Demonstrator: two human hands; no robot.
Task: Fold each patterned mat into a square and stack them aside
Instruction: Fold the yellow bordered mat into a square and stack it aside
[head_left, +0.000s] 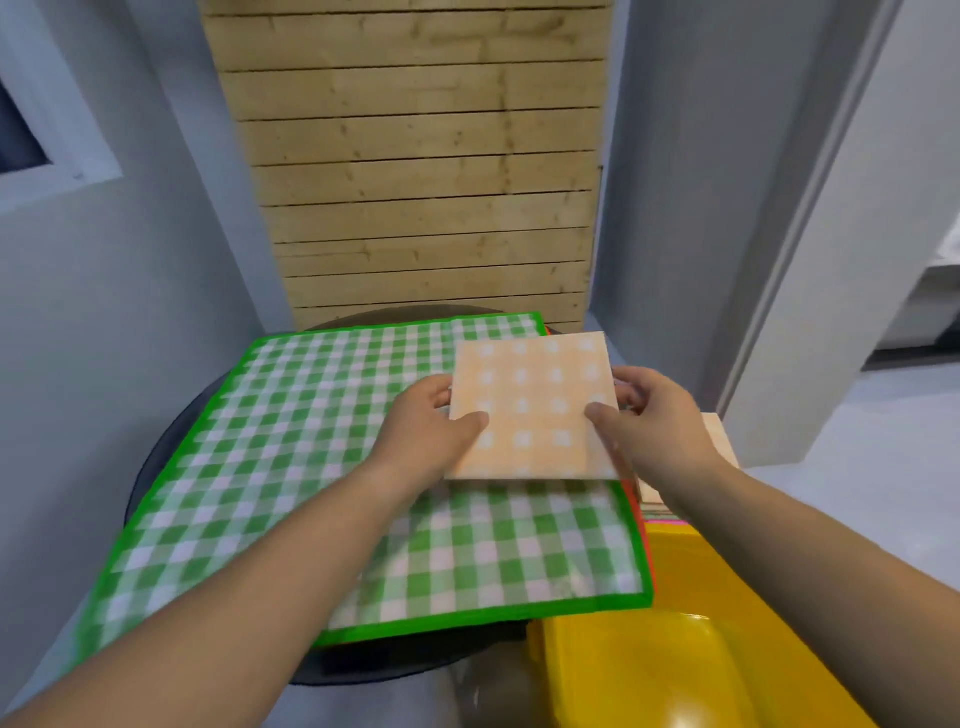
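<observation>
A folded square mat (535, 395) with a pale orange check is held in the air above the right side of the table. My left hand (431, 426) pinches its left edge, thumb on top. My right hand (649, 415) pinches its right edge the same way. Below it a large green-and-white checked mat (322, 467) lies spread flat, and a red edge (652, 561) of another mat peeks out under its right side. Just right of the table, a stack of folded mats (719, 441) shows behind my right wrist.
The mats lie on a round dark table (171, 441). A yellow plastic chair (675, 634) stands at the lower right, close to the table. A wooden slatted panel (426, 182) rises behind the table between grey walls. An open doorway is at the far right.
</observation>
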